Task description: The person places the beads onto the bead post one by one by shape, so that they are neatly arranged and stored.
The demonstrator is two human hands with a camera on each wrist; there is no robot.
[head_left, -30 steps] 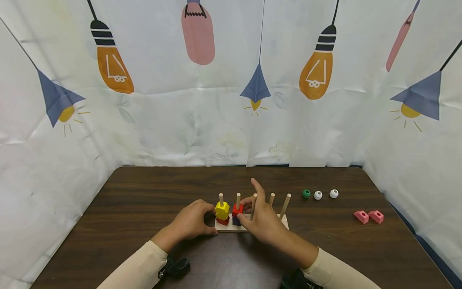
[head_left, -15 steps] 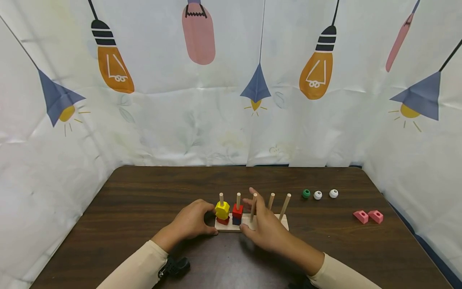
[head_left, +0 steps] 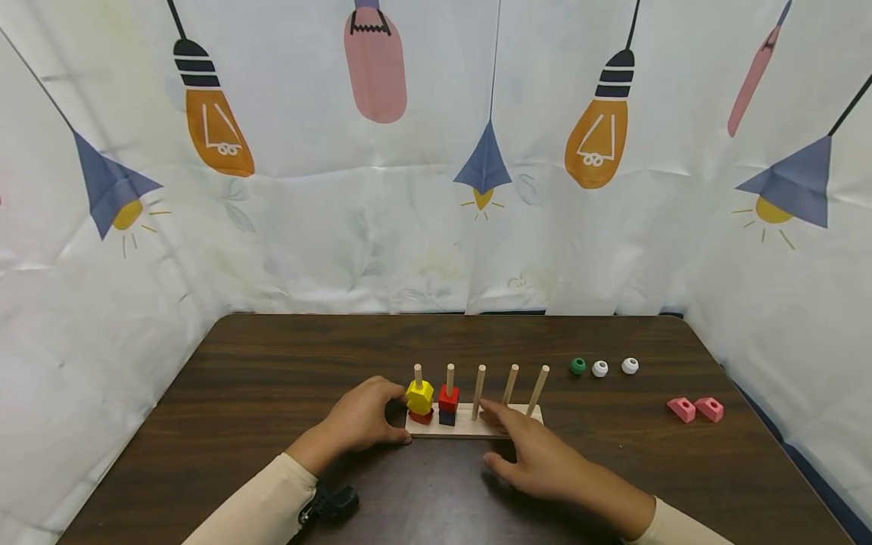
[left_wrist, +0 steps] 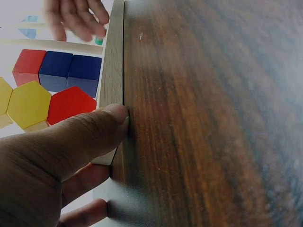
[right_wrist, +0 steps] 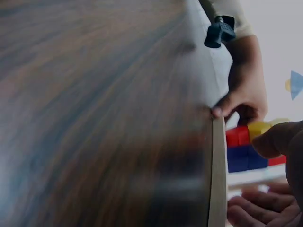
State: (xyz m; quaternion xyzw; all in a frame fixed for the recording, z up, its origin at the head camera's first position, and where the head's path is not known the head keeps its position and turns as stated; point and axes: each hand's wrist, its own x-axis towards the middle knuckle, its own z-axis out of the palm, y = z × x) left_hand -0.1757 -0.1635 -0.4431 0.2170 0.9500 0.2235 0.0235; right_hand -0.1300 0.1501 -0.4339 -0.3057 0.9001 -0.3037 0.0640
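A wooden peg board [head_left: 463, 430] with several upright pegs lies on the table. Its leftmost peg carries yellow hexagonal blocks [head_left: 419, 397] above a red hexagonal block [left_wrist: 72, 105]. On the peg beside it, a red square block [head_left: 448, 398] tops blue square blocks [left_wrist: 57, 71]. My left hand [head_left: 365, 414] holds the board's left end, thumb against the front edge and fingers curled round the corner. Near the middle pegs, my right hand [head_left: 541, 458] hovers over the front edge with fingers extended and nothing in its grasp. Whether its fingertips touch a peg, I cannot tell.
Beyond the board's right end lie a green bead [head_left: 577, 366], a white bead [head_left: 600, 369] and another white bead [head_left: 630, 365]. Two pink blocks, one left [head_left: 682, 409] and one right [head_left: 711, 409], sit further right. A printed curtain [head_left: 409, 227] hangs behind the dark table [head_left: 306, 348].
My right hand has drawn back from the red square block, moving right and toward me. The left hand and the board stay in place.
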